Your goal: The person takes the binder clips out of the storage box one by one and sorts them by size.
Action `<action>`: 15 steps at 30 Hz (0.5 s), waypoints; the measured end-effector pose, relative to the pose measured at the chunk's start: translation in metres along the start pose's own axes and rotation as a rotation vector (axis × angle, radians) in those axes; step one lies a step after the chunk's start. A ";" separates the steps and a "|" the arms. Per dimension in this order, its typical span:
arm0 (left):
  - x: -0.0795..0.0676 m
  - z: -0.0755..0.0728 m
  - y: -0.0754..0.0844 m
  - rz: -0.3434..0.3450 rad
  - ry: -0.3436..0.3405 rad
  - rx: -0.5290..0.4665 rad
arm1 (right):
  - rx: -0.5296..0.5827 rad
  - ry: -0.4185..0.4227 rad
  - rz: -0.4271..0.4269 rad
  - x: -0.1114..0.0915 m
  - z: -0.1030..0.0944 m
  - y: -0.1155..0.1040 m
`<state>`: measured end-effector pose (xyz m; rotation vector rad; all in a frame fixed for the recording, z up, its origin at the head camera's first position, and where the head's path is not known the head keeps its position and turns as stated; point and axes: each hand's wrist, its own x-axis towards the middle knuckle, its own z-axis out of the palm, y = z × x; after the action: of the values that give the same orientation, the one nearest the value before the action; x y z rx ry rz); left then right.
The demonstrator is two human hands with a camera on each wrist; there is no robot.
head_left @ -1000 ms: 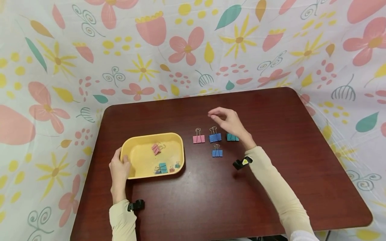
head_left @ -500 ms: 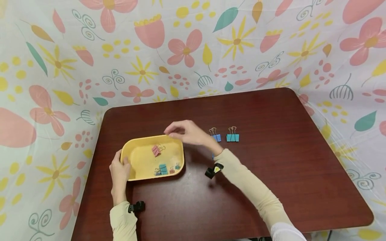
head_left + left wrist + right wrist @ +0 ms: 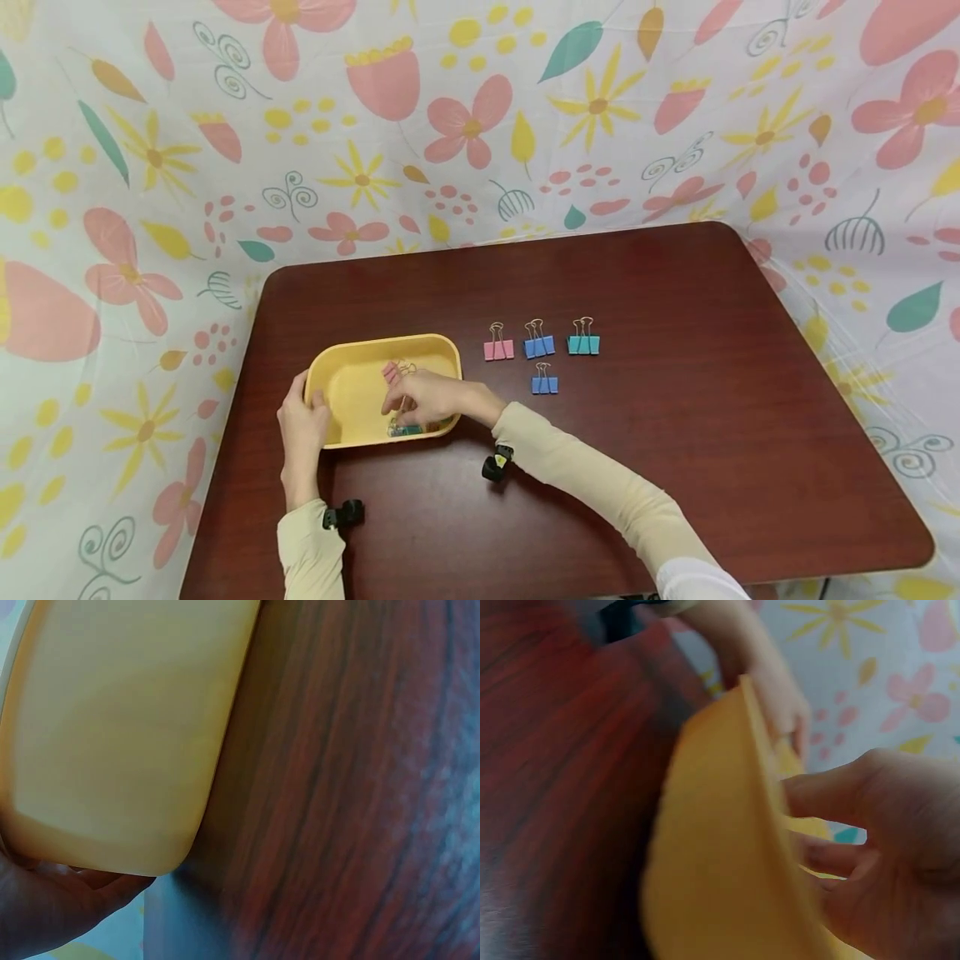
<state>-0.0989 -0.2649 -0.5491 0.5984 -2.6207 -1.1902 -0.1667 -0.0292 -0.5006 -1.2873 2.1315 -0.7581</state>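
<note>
My left hand (image 3: 303, 425) grips the left end of a yellow plastic bin (image 3: 347, 396), thumb inside the rim. In the left wrist view its fingers (image 3: 112, 896) lie against the bin's end. My right hand (image 3: 433, 397) reaches down inside the bin's right half, fingers bent and spread from the thumb. Just under its fingertips is a teal binder clip (image 3: 408, 431), partly covered. A pink binder clip (image 3: 391, 372) lies behind the hand. The right wrist view shows the bin's wall (image 3: 705, 825) hiding those fingertips.
Right of the bin, a pink binder clip (image 3: 498, 350), a blue one (image 3: 539, 347) and a teal one (image 3: 583, 344) stand in a row. A smaller blue clip (image 3: 544, 385) sits in front of the blue one. The brown table (image 3: 675, 433) meets a floral curtain behind.
My right hand has moved left from above the clip row, over the bin's rim and down into the bin. My left hand keeps its hold on the bin.
</note>
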 end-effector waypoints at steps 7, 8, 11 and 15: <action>0.000 0.000 0.001 -0.007 -0.010 -0.010 | -0.120 0.032 -0.030 0.003 0.019 0.013; 0.000 0.000 0.001 -0.008 -0.010 -0.011 | -0.111 0.044 -0.036 0.003 0.019 0.014; 0.000 0.000 0.002 -0.008 -0.002 -0.011 | -0.055 0.093 -0.058 0.001 0.017 0.014; 0.001 -0.001 0.002 -0.015 0.000 -0.011 | -0.015 0.181 -0.091 -0.002 0.011 0.015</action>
<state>-0.1000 -0.2652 -0.5472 0.6164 -2.6125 -1.2084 -0.1675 -0.0242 -0.5185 -1.3775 2.2350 -0.9297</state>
